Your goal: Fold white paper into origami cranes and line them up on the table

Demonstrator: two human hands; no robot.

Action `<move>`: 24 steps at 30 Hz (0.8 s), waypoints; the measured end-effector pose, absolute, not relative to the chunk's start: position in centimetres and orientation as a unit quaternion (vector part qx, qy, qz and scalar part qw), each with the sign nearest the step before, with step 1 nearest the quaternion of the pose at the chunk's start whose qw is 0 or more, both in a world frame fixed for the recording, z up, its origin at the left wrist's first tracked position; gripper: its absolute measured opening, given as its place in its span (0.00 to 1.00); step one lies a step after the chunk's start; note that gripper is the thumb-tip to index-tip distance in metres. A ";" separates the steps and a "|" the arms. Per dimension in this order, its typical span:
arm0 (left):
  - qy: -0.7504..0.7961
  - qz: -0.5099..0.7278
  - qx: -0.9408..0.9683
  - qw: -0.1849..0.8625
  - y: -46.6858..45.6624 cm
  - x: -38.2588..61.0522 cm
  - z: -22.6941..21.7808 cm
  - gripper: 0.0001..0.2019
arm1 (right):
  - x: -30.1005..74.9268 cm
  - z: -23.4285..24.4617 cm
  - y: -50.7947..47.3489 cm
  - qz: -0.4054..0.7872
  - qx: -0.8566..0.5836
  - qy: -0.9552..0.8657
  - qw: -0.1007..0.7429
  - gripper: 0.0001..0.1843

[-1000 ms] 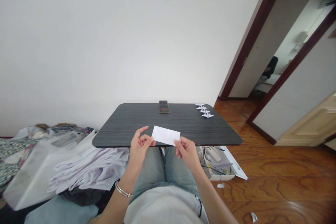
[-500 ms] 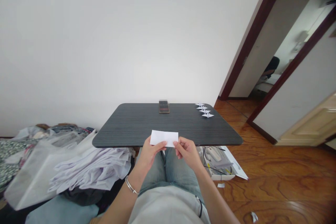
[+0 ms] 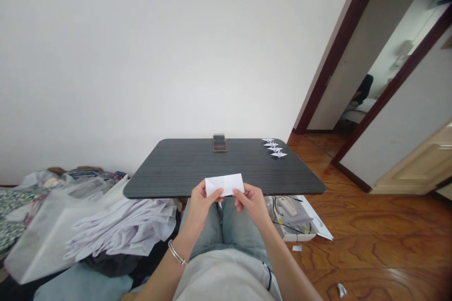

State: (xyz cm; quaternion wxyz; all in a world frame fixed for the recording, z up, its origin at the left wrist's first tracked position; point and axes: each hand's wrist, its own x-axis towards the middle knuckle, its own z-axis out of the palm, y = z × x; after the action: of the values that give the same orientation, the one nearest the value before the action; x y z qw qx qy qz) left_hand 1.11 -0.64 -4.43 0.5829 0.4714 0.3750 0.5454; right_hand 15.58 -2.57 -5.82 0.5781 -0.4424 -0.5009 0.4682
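A white piece of paper (image 3: 224, 183), folded into a narrow rectangle with a faint crease at its middle, is held over the near edge of the dark table (image 3: 183, 164). My left hand (image 3: 202, 201) grips its left end, thumb on the front face and fingers behind. At the other end, my right hand (image 3: 250, 199) pinches the lower right part between thumb and fingers. Several white folded paper cranes (image 3: 278, 154) stand in a row at the table's far right corner.
A small dark stand (image 3: 220, 143) sits at the table's back edge against the wall. White cloth (image 3: 130, 225) and clothes are piled on the left. Below the table at right is an open box (image 3: 294, 216) with cables. Paper scraps (image 3: 341, 290) lie on the wooden floor.
The paper has shifted slightly right and tilted, its right end now higher. My right hand's grip has moved a little along the right end. Both hands keep hold.
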 end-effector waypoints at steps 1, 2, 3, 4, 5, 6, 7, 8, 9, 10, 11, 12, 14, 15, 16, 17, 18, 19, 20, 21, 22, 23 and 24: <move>0.375 0.546 0.475 0.580 -0.7 1.0 -4.3 0.15 | 15.5 -5.8 -2.6 0.472 -0.440 -0.499 0.579 0.16; 0.376 0.546 0.478 0.576 -0.7 1.0 -4.1 0.15 | 15.5 -5.8 -2.6 0.475 -0.437 -0.497 0.580 0.15; 0.377 0.547 0.481 0.572 -0.7 0.9 -4.0 0.15 | 15.4 -5.8 -2.6 0.479 -0.434 -0.494 0.581 0.15; 0.379 0.546 0.484 0.569 -0.7 0.9 -3.9 0.14 | 15.3 -5.8 -2.6 0.483 -0.433 -0.489 0.584 0.15; 0.380 0.546 0.486 0.567 -0.8 0.9 -3.8 0.14 | 15.1 -5.8 -2.6 0.487 -0.431 -0.483 0.586 0.15; 0.380 0.544 0.488 0.567 -0.8 0.9 -3.7 0.14 | 15.0 -5.8 -2.6 0.493 -0.429 -0.476 0.588 0.15; 0.380 0.544 0.489 0.566 -0.8 1.0 -3.7 0.15 | 15.0 -5.9 -2.5 0.500 -0.426 -0.471 0.590 0.15; 0.379 0.543 0.491 0.566 -0.8 1.0 -3.6 0.15 | 14.9 -5.9 -2.5 0.508 -0.420 -0.465 0.591 0.14; 0.380 0.544 0.491 0.565 -0.8 1.0 -3.6 0.14 | 14.9 -6.0 -2.5 0.516 -0.414 -0.458 0.594 0.14; 0.381 0.545 0.491 0.562 -0.8 1.0 -3.6 0.14 | 14.9 -6.0 -2.5 0.524 -0.407 -0.450 0.598 0.13; 0.382 0.547 0.492 0.559 -0.7 1.0 -3.6 0.14 | 14.9 -6.1 -2.5 0.531 -0.400 -0.442 0.602 0.13; 0.382 0.548 0.493 0.557 -0.7 1.0 -3.6 0.14 | 14.8 -6.1 -2.5 0.536 -0.395 -0.436 0.606 0.12; 0.381 0.548 0.496 0.555 -0.7 1.0 -3.6 0.14 | 14.8 -6.2 -2.5 0.543 -0.390 -0.430 0.606 0.12; 0.380 0.547 0.497 0.556 -0.7 1.0 -3.6 0.14 | 14.7 -6.2 -2.5 0.545 -0.390 -0.432 0.603 0.12; 0.379 0.547 0.497 0.558 -0.7 1.0 -3.6 0.14 | 14.7 -6.2 -2.5 0.546 -0.391 -0.434 0.600 0.13; 0.380 0.547 0.496 0.558 -0.7 1.0 -3.7 0.14 | 14.6 -6.2 -2.5 0.545 -0.393 -0.435 0.599 0.13; 0.381 0.548 0.495 0.556 -0.7 1.0 -3.7 0.14 | 14.5 -6.2 -2.5 0.544 -0.397 -0.435 0.598 0.13; 0.384 0.547 0.497 0.554 -0.7 1.0 -3.8 0.14 | 14.4 -6.2 -2.5 0.541 -0.401 -0.435 0.598 0.13; 0.388 0.545 0.500 0.550 -0.7 1.0 -3.9 0.14 | 14.3 -6.3 -2.5 0.539 -0.404 -0.437 0.596 0.14; 0.393 0.539 0.506 0.547 -0.7 1.0 -3.9 0.14 | 14.3 -6.3 -2.5 0.536 -0.408 -0.440 0.594 0.14; 0.398 0.529 0.514 0.545 -0.7 0.9 -4.0 0.14 | 14.3 -6.4 -2.5 0.533 -0.410 -0.447 0.590 0.14; 0.401 0.519 0.523 0.543 -0.7 0.9 -4.1 0.13 | 14.3 -6.4 -2.5 0.530 -0.411 -0.455 0.586 0.14; 0.401 0.511 0.532 0.543 -0.6 0.8 -4.2 0.13 | 14.3 -6.5 -2.5 0.527 -0.411 -0.463 0.582 0.14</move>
State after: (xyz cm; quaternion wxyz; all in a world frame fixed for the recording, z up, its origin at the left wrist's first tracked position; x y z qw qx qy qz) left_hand 0.82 -0.64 -4.20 0.5430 0.5324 0.4013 0.5105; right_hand 14.29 -2.51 -6.54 0.5821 -0.4114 -0.4634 0.5265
